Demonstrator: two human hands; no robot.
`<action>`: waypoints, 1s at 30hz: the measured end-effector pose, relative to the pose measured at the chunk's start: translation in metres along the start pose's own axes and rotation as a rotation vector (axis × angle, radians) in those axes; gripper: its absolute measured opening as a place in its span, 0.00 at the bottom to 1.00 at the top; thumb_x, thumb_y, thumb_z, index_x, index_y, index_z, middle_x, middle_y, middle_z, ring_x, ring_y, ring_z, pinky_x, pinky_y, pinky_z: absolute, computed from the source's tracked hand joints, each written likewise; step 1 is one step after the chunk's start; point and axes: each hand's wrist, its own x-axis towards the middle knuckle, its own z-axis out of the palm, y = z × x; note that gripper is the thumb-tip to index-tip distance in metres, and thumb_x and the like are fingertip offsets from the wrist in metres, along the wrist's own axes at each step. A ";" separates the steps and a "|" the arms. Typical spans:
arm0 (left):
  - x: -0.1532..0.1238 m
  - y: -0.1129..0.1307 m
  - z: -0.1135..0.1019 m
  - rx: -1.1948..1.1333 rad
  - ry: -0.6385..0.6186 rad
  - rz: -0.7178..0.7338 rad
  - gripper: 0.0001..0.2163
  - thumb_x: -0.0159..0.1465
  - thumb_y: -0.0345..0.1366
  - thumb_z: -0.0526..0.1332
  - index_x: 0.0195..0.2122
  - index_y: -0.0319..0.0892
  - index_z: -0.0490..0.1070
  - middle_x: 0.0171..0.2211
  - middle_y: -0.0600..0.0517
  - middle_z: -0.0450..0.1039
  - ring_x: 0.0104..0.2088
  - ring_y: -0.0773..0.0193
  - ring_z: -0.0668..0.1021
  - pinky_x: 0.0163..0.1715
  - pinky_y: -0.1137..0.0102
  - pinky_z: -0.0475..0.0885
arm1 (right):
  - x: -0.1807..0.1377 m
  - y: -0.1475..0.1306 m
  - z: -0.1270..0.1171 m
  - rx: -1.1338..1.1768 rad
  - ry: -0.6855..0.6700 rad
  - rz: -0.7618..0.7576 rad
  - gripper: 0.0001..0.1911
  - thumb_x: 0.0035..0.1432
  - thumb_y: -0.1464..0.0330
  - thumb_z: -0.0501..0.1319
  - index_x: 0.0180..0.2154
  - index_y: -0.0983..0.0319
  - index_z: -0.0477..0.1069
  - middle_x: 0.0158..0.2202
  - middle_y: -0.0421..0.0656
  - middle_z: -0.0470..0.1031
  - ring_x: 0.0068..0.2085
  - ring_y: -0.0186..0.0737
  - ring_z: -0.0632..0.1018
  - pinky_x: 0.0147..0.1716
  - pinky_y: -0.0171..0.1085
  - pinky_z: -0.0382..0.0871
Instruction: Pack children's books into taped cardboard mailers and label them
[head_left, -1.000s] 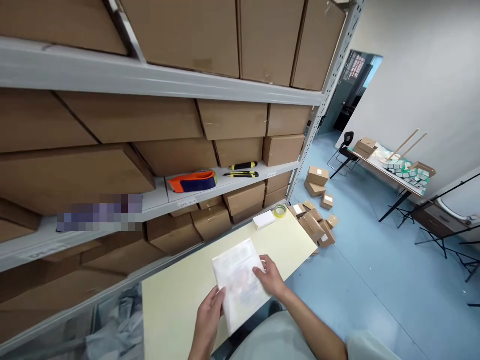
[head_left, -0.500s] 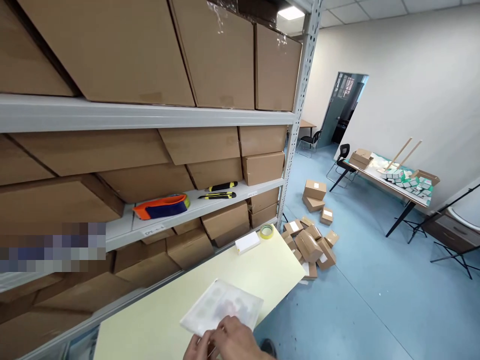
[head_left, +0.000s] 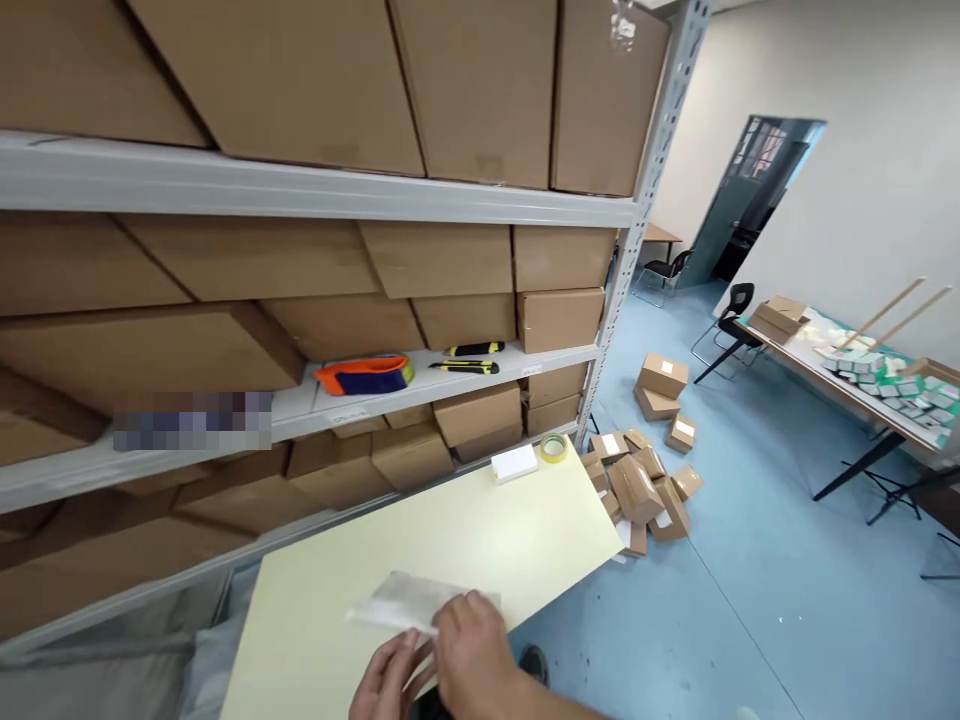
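Note:
A translucent whitish plastic bag (head_left: 405, 600) is held tilted over the near part of a pale yellow table (head_left: 330, 590). My right hand (head_left: 474, 640) is closed on its near right edge, covering part of it. My left hand (head_left: 390, 675) pinches the near edge with thumb and fingers, just left of the right hand. What is inside the bag cannot be made out from this angle. At the table's far end lie a white box (head_left: 514, 464) and a roll of yellow tape (head_left: 553, 449).
Metal shelving (head_left: 450, 205) full of cardboard boxes runs along the left. Two utility knives (head_left: 465, 367) and an orange-and-blue item (head_left: 367, 375) lie on its middle shelf. Cardboard parcels (head_left: 637, 490) are heaped on the blue floor past the table. Another table (head_left: 795, 350) stands right.
The bag has gone from nearly flat with its face showing to tilted and seen more edge-on. Both hands still grip its near edge. The camera view has turned left and down.

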 end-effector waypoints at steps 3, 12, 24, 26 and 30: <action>0.013 0.007 -0.006 -0.022 0.047 0.019 0.19 0.50 0.47 0.76 0.39 0.45 0.79 0.48 0.47 0.84 0.58 0.45 0.83 0.57 0.57 0.81 | 0.012 0.017 -0.010 0.334 0.010 0.272 0.06 0.64 0.71 0.66 0.44 0.60 0.77 0.39 0.45 0.82 0.41 0.46 0.82 0.42 0.41 0.76; 0.014 0.046 -0.043 -0.181 -0.084 -0.020 0.20 0.52 0.43 0.79 0.41 0.40 0.79 0.42 0.43 0.86 0.52 0.46 0.86 0.53 0.58 0.83 | 0.025 0.024 -0.016 1.185 -0.010 0.616 0.26 0.51 0.46 0.75 0.38 0.59 0.76 0.31 0.41 0.80 0.33 0.40 0.78 0.35 0.37 0.73; 0.071 0.042 -0.133 -0.064 -0.100 -0.019 0.30 0.51 0.53 0.78 0.50 0.42 0.81 0.51 0.42 0.85 0.55 0.45 0.84 0.51 0.60 0.81 | 0.060 -0.015 0.058 1.198 -0.128 0.753 0.25 0.54 0.51 0.75 0.46 0.60 0.78 0.39 0.46 0.86 0.41 0.46 0.83 0.43 0.42 0.76; 0.085 0.038 -0.153 -0.030 -0.068 -0.044 0.30 0.50 0.50 0.78 0.51 0.43 0.80 0.54 0.42 0.84 0.58 0.45 0.82 0.51 0.60 0.80 | 0.069 -0.023 0.081 1.196 -0.123 0.795 0.25 0.53 0.51 0.75 0.45 0.60 0.78 0.38 0.46 0.86 0.39 0.45 0.82 0.42 0.41 0.76; 0.114 0.033 -0.193 0.006 -0.002 -0.081 0.29 0.47 0.49 0.78 0.49 0.43 0.79 0.53 0.41 0.84 0.57 0.44 0.82 0.49 0.60 0.79 | 0.088 -0.040 0.130 1.226 -0.165 0.839 0.24 0.50 0.53 0.76 0.43 0.60 0.78 0.34 0.44 0.85 0.37 0.44 0.82 0.40 0.41 0.75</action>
